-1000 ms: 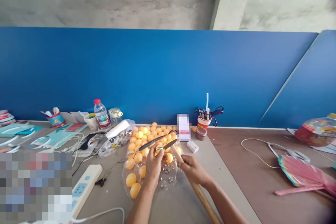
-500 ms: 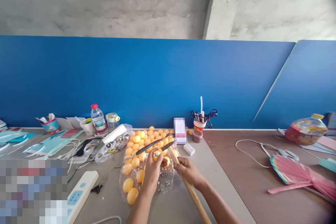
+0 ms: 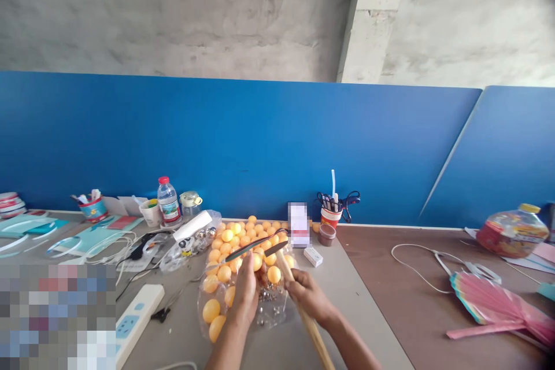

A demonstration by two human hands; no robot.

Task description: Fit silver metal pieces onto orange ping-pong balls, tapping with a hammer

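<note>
My left hand (image 3: 243,293) is raised over a pile of orange ping-pong balls (image 3: 243,237), its fingers pinched at the end of a dark strap (image 3: 254,243) near the top of a wooden stick (image 3: 303,315). Just right of it, my right hand (image 3: 309,295) is wrapped round that stick, which slants down towards the bottom edge. Under both hands lies a clear plastic bag (image 3: 269,303) with small silver bells and a few orange balls in it.
A white power strip (image 3: 136,321) and black clip lie at the left, with cables, a water bottle (image 3: 168,202), cups and teal cards behind. A pen cup (image 3: 330,215) and small white box (image 3: 313,256) stand at the back. A pink fan (image 3: 494,303) and scissors lie on the brown table at the right.
The view has tilted up slightly. Both hands stay together on the stick and strap over the balls, with the left fingers shifting a little at the stick's top.
</note>
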